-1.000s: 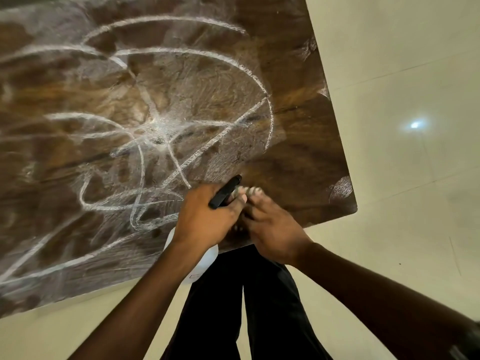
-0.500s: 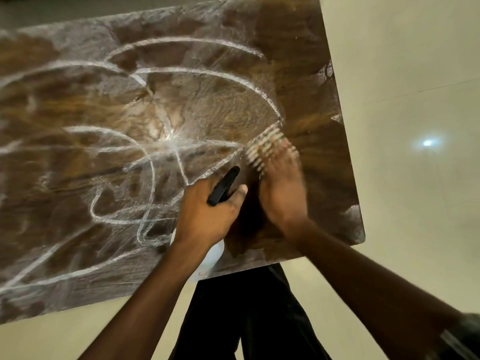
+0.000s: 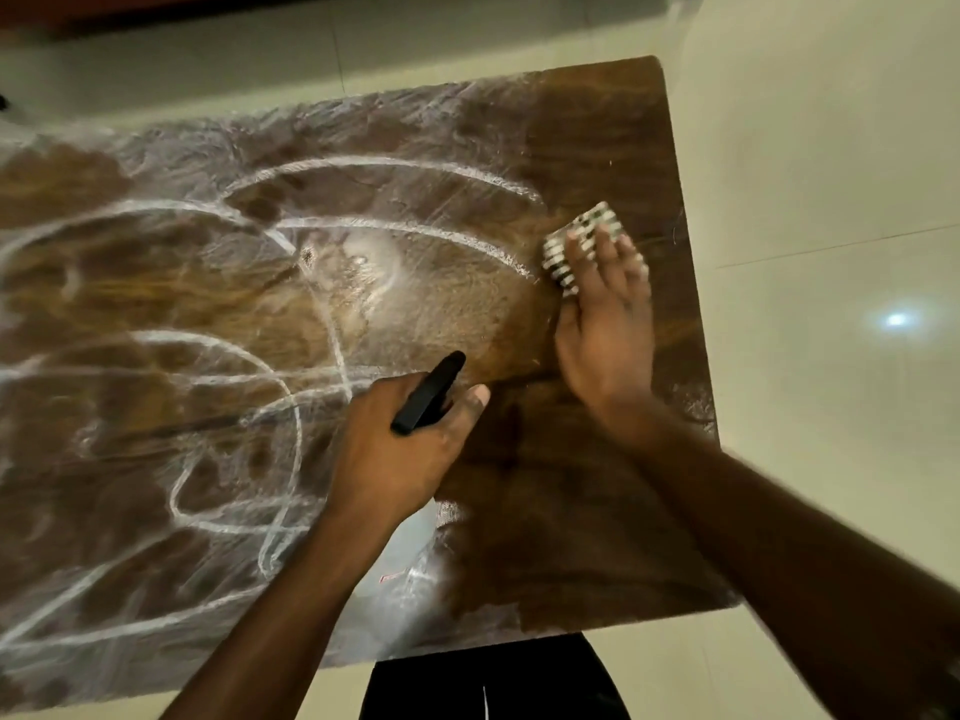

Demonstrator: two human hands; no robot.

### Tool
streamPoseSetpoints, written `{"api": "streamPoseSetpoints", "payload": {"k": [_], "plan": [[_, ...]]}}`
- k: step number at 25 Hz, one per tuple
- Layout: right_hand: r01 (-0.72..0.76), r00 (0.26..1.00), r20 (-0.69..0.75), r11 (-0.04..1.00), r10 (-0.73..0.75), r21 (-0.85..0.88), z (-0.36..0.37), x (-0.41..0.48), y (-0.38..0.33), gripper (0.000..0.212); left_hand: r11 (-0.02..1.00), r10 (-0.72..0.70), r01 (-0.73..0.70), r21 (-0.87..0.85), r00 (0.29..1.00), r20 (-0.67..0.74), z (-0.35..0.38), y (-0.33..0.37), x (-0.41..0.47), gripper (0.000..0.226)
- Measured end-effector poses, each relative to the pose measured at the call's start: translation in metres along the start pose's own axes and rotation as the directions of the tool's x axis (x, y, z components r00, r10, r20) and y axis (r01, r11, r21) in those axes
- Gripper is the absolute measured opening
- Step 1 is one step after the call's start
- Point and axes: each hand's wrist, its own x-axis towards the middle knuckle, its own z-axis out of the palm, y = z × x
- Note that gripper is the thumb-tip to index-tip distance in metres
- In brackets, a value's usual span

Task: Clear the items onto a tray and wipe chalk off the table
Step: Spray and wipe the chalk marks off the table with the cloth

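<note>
A dark wooden table (image 3: 597, 122) is covered with white chalk lines (image 3: 384, 226) and smears over its left and middle. My right hand (image 3: 605, 324) lies flat on a checked black-and-white cloth (image 3: 576, 241), pressing it on the table near the right edge. The wood below and around that hand looks dark and free of chalk. My left hand (image 3: 400, 454) is closed on the black nozzle (image 3: 428, 392) of a white spray bottle (image 3: 410, 558), whose body shows dimly under my wrist. No tray is in view.
Pale tiled floor (image 3: 831, 174) surrounds the table on the right and far side. The table's near right corner (image 3: 722, 600) is close to my black trousers (image 3: 493, 678). A light reflection glares on the floor at the right.
My right hand has slid the cloth away from me, from beside the left hand near the front edge up toward the far right of the table. The left hand still grips the bottle.
</note>
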Motion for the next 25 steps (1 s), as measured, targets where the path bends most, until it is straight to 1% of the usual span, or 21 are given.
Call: {"api": "streamPoseSetpoints", "payload": {"k": [1, 2, 3, 4, 5, 6, 7, 8, 9, 11, 13, 15, 16, 17, 18, 19, 20, 21, 22, 23, 25], "plan": [[0.082, 0.994, 0.077, 0.997, -0.082, 0.002, 0.008, -0.019, -0.014, 0.068, 1.000, -0.013, 0.013, -0.011, 1.000, -0.010, 0.001, 0.001, 0.008, 0.051], [0.261, 0.948, 0.187, 0.965, -0.258, 0.008, 0.016, -0.044, -0.022, 0.068, 1.000, -0.010, 0.009, -0.023, 1.000, -0.016, 0.001, 0.003, 0.014, 0.045], [0.496, 0.820, 0.316, 0.868, -0.477, 0.024, 0.022, -0.070, -0.020, 0.068, 0.999, 0.004, -0.005, -0.034, 1.000, -0.025, 0.000, 0.006, 0.019, 0.039], [0.719, 0.609, 0.438, 0.694, -0.661, 0.049, 0.020, -0.088, -0.012, 0.068, 0.999, 0.017, -0.019, -0.041, 0.999, -0.035, -0.002, 0.008, 0.024, 0.036], [0.868, 0.382, 0.513, 0.490, -0.768, 0.087, 0.015, -0.088, 0.003, 0.068, 0.998, 0.028, -0.030, -0.050, 0.999, -0.046, -0.003, 0.010, 0.028, 0.035], [0.928, 0.247, 0.535, 0.357, -0.808, 0.110, 0.007, -0.070, 0.017, 0.069, 0.998, 0.035, -0.038, -0.060, 0.998, -0.053, -0.005, 0.011, 0.032, 0.039], [0.940, 0.243, 0.511, 0.330, -0.824, 0.084, 0.001, -0.045, 0.028, 0.068, 0.997, 0.035, -0.039, -0.065, 0.998, -0.056, -0.006, 0.011, 0.035, 0.045], [0.920, 0.339, 0.464, 0.391, -0.818, 0.017, -0.005, -0.014, 0.036, 0.066, 0.997, 0.034, -0.037, -0.068, 0.998, -0.056, -0.007, 0.011, 0.038, 0.050], [0.851, 0.496, 0.416, 0.522, -0.762, -0.058, -0.010, 0.019, 0.039, 0.066, 0.996, 0.028, -0.033, -0.077, 0.998, -0.060, -0.008, 0.011, 0.040, 0.053], [0.559, 0.815, 0.263, 0.819, -0.515, -0.129, -0.022, 0.085, 0.032, 0.067, 0.993, 0.018, -0.027, -0.117, 0.997, -0.071, -0.009, 0.014, 0.044, 0.051], [0.261, 0.962, 0.105, 0.962, -0.252, -0.084, -0.020, 0.124, 0.010, 0.066, 0.988, 0.033, -0.045, -0.145, 0.996, -0.086, -0.011, 0.017, 0.048, 0.041], [0.194, 0.976, 0.113, 0.978, -0.185, -0.073, -0.005, 0.111, -0.019, 0.068, 0.987, 0.047, -0.063, -0.150, 0.993, -0.104, -0.013, 0.022, 0.051, 0.035], [0.292, 0.945, 0.176, 0.953, -0.275, -0.079, 0.004, 0.088, -0.030, 0.069, 0.988, 0.051, -0.066, -0.141, 0.992, -0.113, -0.014, 0.024, 0.053, 0.035], [0.462, 0.862, 0.261, 0.885, -0.434, -0.055, 0.010, 0.059, -0.037, 0.068, 0.990, 0.049, -0.064, -0.127, 0.992, -0.117, -0.015, 0.026, 0.056, 0.036], [0.661, 0.698, 0.352, 0.750, -0.623, 0.017, 0.014, 0.029, -0.039, 0.066, 0.992, 0.041, -0.055, -0.115, 0.992, -0.118, -0.017, 0.028, 0.058, 0.038], [0.829, 0.459, 0.443, 0.550, -0.770, 0.098, 0.014, 0.007, -0.036, 0.062, 0.993, 0.034, -0.047, -0.105, 0.992, -0.120, -0.019, 0.029, 0.060, 0.042], [0.926, 0.212, 0.499, 0.336, -0.840, 0.173, 0.012, 0.002, -0.029, 0.060, 0.994, 0.031, -0.043, -0.102, 0.992, -0.122, -0.020, 0.030, 0.062, 0.047], [0.956, 0.037, 0.536, 0.187, -0.844, 0.228, 0.005, 0.017, -0.021, 0.058, 0.994, 0.029, -0.042, -0.105, 0.991, -0.127, -0.022, 0.031, 0.064, 0.052], [0.964, 0.008, 0.542, 0.150, -0.840, 0.218, -0.001, 0.043, -0.014, 0.056, 0.993, 0.022, -0.037, -0.111, 0.991, -0.133, -0.023, 0.031, 0.066, 0.055], [0.964, 0.122, 0.534, 0.228, -0.836, 0.137, -0.006, 0.073, -0.009, 0.056, 0.993, 0.014, -0.031, -0.116, 0.990, -0.142, -0.025, 0.031, 0.068, 0.055], [0.783, 0.588, 0.447, 0.613, -0.675, -0.104, -0.017, 0.138, -0.001, 0.057, 0.990, 0.010, -0.032, -0.136, 0.987, -0.160, -0.027, 0.032, 0.072, 0.051]]}}
